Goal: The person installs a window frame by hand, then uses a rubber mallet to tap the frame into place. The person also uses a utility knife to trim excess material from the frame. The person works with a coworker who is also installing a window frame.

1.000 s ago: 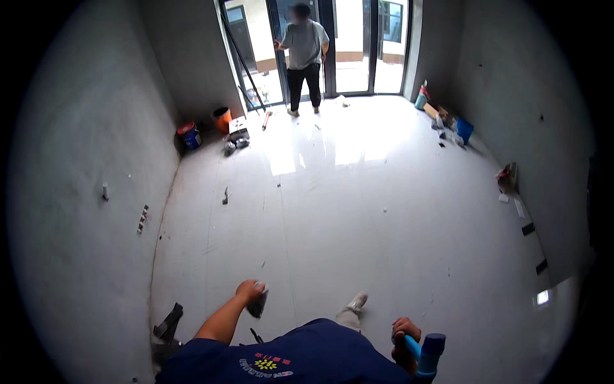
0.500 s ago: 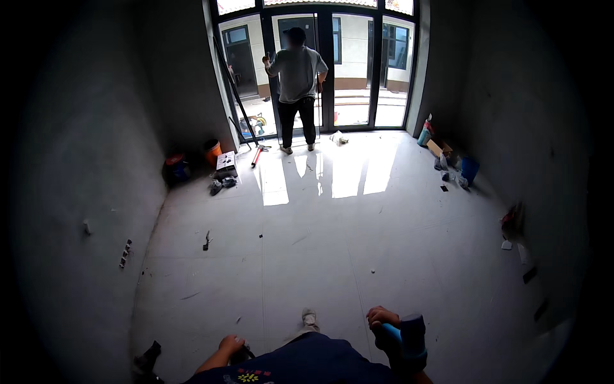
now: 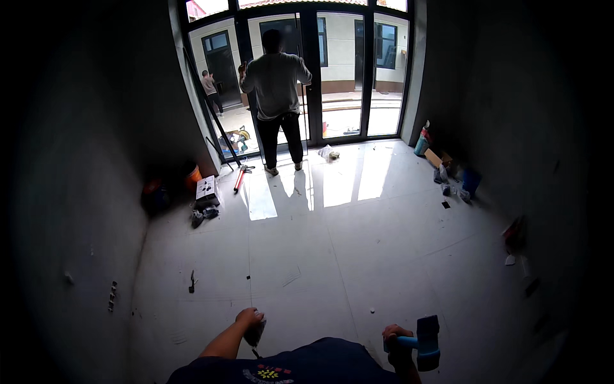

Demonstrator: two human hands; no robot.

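At the lower right, my right hand (image 3: 398, 334) is wrapped round the light-blue handle of a mallet (image 3: 428, 343). Its thick dark-blue head stands beside my fist on the right. My left hand (image 3: 250, 316), stretched out at the lower middle-left, grips a dark object (image 3: 254, 334) with a thin end pointing down. Shadow hides what kind of thing it is. Both hands are in front of my dark shirt, above the pale tiled floor (image 3: 307, 256).
Ahead, a person (image 3: 276, 96) in a grey top holds a glass panel by the dark-framed glass doors (image 3: 313, 77). A caulking gun (image 3: 240, 178), a white box (image 3: 206, 189) and an orange bucket (image 3: 193, 176) stand left. A cardboard box (image 3: 437, 157) and blue bucket (image 3: 471, 182) are right.
My left hand has risen and reached forward, bringing the dark object into fuller view. The mallet has shifted slightly right. Ahead, the person's right arm has lifted to the panel.
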